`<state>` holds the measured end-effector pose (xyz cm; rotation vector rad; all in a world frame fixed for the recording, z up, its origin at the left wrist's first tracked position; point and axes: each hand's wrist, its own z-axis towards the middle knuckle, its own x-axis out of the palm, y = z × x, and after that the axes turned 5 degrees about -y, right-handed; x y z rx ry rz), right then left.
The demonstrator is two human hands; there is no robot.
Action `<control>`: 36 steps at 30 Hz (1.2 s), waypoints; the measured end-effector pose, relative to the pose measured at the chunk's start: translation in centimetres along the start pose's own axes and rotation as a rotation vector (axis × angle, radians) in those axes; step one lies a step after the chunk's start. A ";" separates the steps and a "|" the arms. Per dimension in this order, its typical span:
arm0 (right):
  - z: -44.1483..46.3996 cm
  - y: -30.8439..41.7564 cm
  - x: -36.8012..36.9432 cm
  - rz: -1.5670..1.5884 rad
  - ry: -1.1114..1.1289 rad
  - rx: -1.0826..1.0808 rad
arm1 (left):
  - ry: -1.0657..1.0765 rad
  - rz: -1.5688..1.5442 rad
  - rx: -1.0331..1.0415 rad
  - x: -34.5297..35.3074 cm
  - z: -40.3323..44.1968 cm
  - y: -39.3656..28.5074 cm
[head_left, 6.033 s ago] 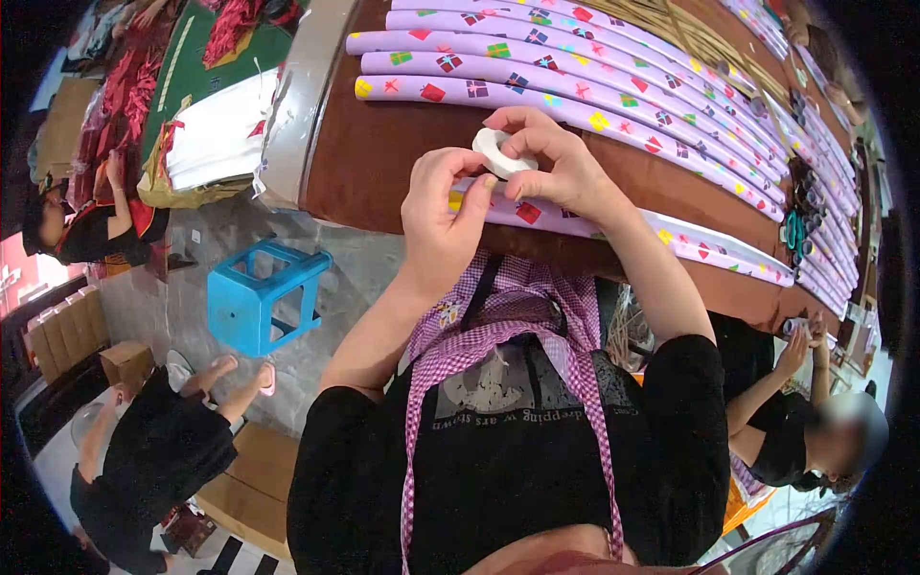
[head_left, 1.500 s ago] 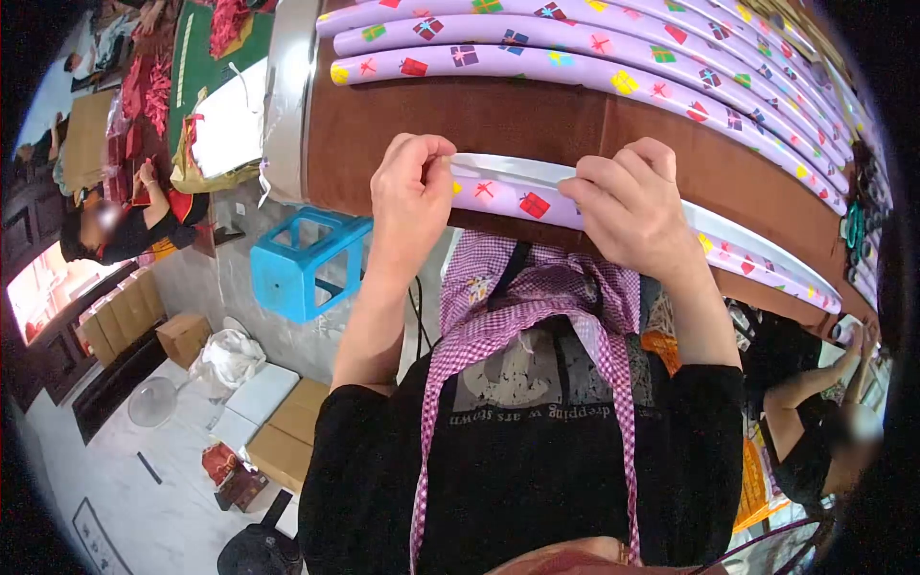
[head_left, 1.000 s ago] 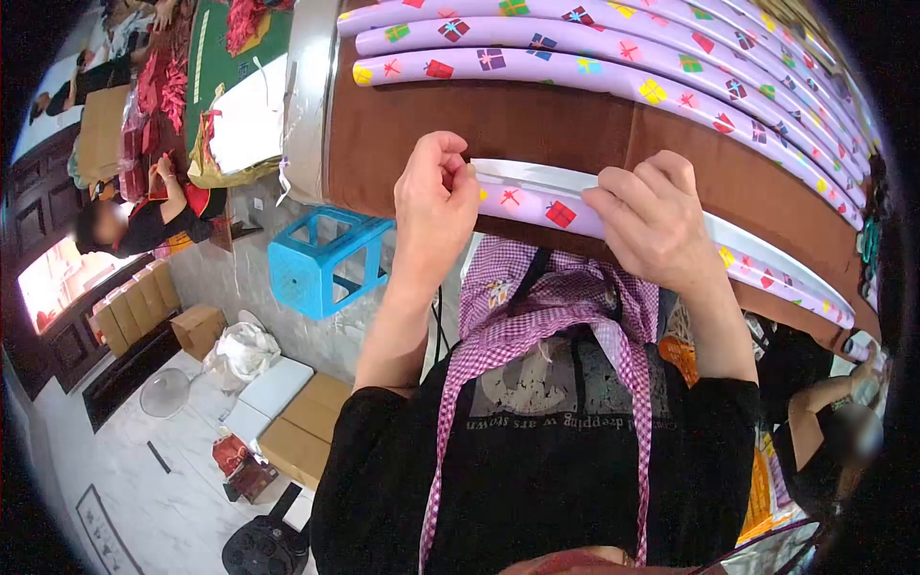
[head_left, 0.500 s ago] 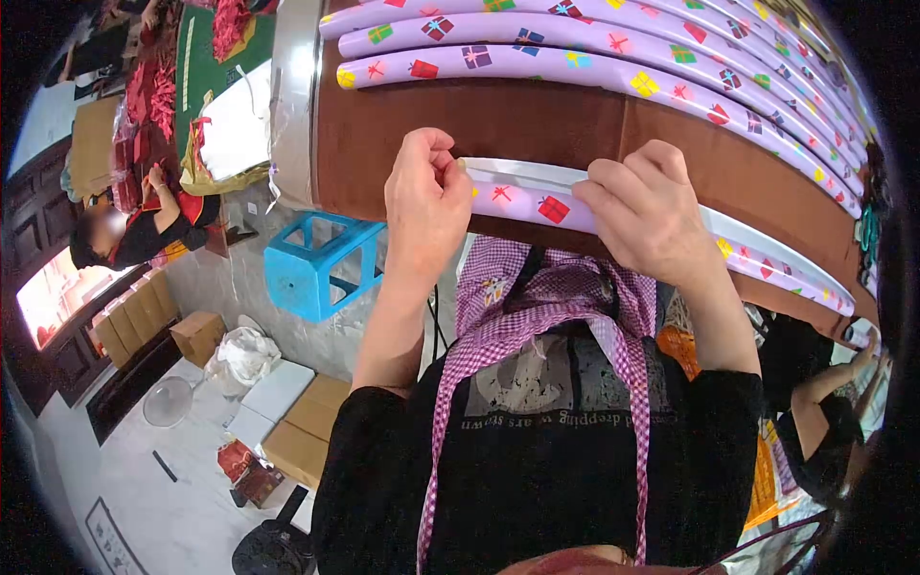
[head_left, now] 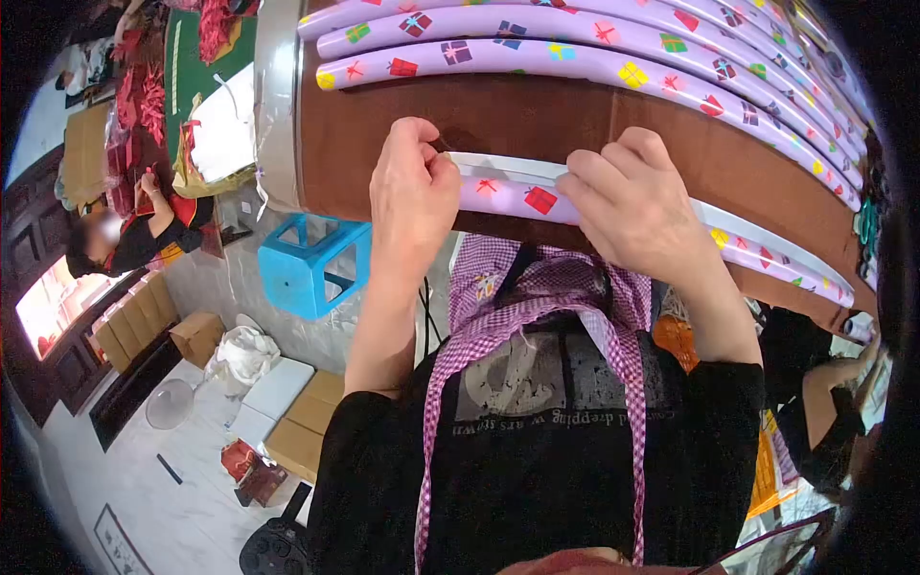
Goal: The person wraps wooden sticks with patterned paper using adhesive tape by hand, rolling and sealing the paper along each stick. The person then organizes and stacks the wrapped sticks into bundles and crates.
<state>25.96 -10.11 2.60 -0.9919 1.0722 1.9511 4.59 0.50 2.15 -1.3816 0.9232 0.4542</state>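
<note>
A lilac wrapping paper roll [head_left: 508,198] with gift-box prints lies along the near edge of the brown-covered table [head_left: 537,117]. Its white underside shows as a loose strip along the far side. At the roll's left end, my left hand [head_left: 414,196] is closed, thumb and fingertips pinching the paper edge. My right hand [head_left: 637,201] is closed around the middle of the same roll, gripping the white strip, with its fingertips partly hidden. The roll's right part [head_left: 776,259] stretches past my right hand. Beyond both hands, several finished-looking rolls [head_left: 537,59] lie side by side.
A blue plastic stool [head_left: 311,264] stands below the table's left end. Cardboard boxes [head_left: 311,422] and a white bag [head_left: 241,355] sit on the floor at left. One person [head_left: 158,225] is at far left; another person's arm [head_left: 824,383] shows at right.
Both hands and the roll appear slightly farther left, along with the table and stool, as the view shifts. Each hand keeps its pinch on the paper.
</note>
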 end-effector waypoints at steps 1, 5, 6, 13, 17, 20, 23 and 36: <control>0.1 0.1 -0.1 0.000 0.003 0.003 | 0.009 0.004 -0.011 0.0 0.1 0.1; 0.6 0.4 -0.2 -0.041 0.060 -0.004 | 0.023 0.033 -0.016 -0.2 0.1 -0.1; 0.8 0.4 -0.3 -0.057 0.076 -0.003 | 0.025 0.031 -0.017 -0.2 0.1 -0.1; 1.6 0.2 -0.6 -0.053 0.133 -0.025 | 0.006 0.052 0.034 0.1 0.0 0.1; 1.8 0.2 -0.7 -0.048 0.152 -0.029 | 0.011 0.048 0.023 0.0 -0.1 -0.1; 1.9 0.1 -0.7 -0.061 0.163 -0.034 | 0.000 0.036 0.043 0.2 -0.1 0.0; 2.1 0.1 -1.0 -0.070 0.194 -0.034 | -0.013 0.070 0.073 0.1 -0.2 0.1; 2.6 -0.2 -1.1 -0.045 0.258 -0.043 | -0.009 0.229 0.160 -0.4 -0.1 -0.2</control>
